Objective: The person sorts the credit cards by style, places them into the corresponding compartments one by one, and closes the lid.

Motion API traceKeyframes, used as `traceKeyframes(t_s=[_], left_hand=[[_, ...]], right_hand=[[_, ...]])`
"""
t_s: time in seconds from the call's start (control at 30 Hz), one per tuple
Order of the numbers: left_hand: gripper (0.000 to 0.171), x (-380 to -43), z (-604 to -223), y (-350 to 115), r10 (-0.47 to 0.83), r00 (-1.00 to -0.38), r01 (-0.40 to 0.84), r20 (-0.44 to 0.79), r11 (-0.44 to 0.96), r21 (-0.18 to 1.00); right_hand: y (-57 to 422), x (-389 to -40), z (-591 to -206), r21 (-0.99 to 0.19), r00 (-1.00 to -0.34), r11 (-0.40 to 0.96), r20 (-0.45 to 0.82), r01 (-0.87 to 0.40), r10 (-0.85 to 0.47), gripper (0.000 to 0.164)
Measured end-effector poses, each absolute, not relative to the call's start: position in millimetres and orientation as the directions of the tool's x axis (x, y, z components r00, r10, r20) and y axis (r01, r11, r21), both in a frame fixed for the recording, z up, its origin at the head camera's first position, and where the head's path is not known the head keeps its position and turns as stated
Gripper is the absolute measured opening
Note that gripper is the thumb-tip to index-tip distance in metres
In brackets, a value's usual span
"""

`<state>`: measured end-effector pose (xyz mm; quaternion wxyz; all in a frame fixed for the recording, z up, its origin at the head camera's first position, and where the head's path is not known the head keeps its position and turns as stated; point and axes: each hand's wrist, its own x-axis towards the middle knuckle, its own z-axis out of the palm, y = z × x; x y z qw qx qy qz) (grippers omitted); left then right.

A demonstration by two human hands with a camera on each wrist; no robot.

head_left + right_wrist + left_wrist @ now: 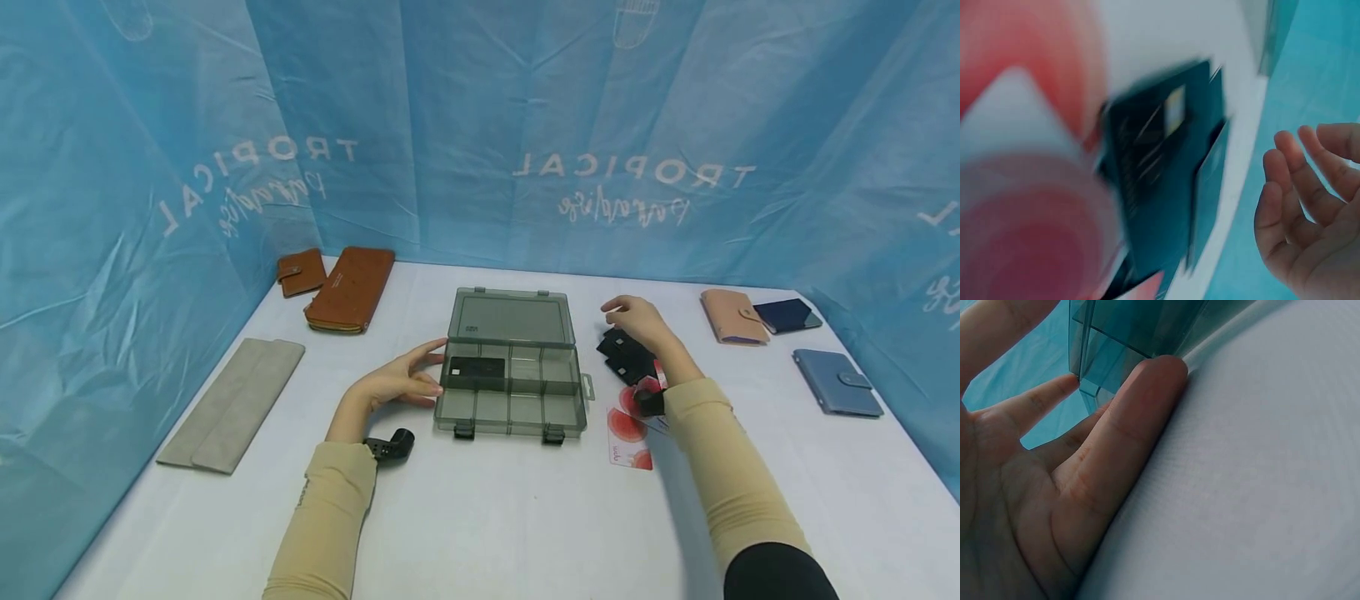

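A clear grey-green divided plastic box lies on the white table with its lid laid back. One upper-left compartment holds a black card. My left hand rests against the box's left wall, fingers spread; in the left wrist view its fingertips meet the wall. My right hand hovers above a loose pile of black chip cards, fingers loosely bent and holding nothing. The right wrist view shows those black cards apart from the hand. Red-and-white cards lie nearer me.
At the back left are a small brown wallet and a long brown zip wallet. A grey folded pouch lies left. To the right are a tan card holder, a dark wallet and a blue card holder. Blue curtains surround the table.
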<state>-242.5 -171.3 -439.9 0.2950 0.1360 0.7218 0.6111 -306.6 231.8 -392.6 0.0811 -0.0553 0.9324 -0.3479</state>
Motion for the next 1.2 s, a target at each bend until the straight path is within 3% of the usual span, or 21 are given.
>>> traceKeyframes(t_s=[0.3, 0.53, 0.73, 0.83, 1.03, 1.2], left_hand=[[0.092, -241, -439, -171, 0.55, -0.793, -0.163, -0.262, 0.223, 0.961], [0.092, -241, -439, -171, 0.556, -0.792, -0.161, -0.253, 0.211, 0.964], [0.092, -240, -439, -171, 0.555, -0.792, -0.159, -0.254, 0.213, 0.964], [0.091, -240, -439, -172, 0.552, -0.794, -0.157, -0.255, 0.218, 0.963], [0.09, -240, -440, -171, 0.548, -0.797, -0.146, -0.255, 0.234, 0.961], [0.09, -240, -439, -171, 0.543, -0.801, -0.146, -0.254, 0.235, 0.961]], right_hand=[[252, -310, -404, -0.586, -0.98, 0.81, -0.144, -0.027, -0.137, 0.036], [253, -314, -404, -0.388, -0.949, 0.911, -0.314, 0.141, 0.013, 0.065], [256, -315, -403, -0.353, -0.936, 0.916, -0.346, 0.192, 0.063, 0.083], [258, -313, -404, -0.426, -0.957, 0.886, -0.282, 0.185, 0.064, 0.079], [263, -299, -403, -0.713, -0.993, 0.692, -0.089, 0.117, 0.076, 0.048], [258, -284, -400, -0.84, -0.991, 0.533, -0.041, 0.105, 0.13, 0.042]])
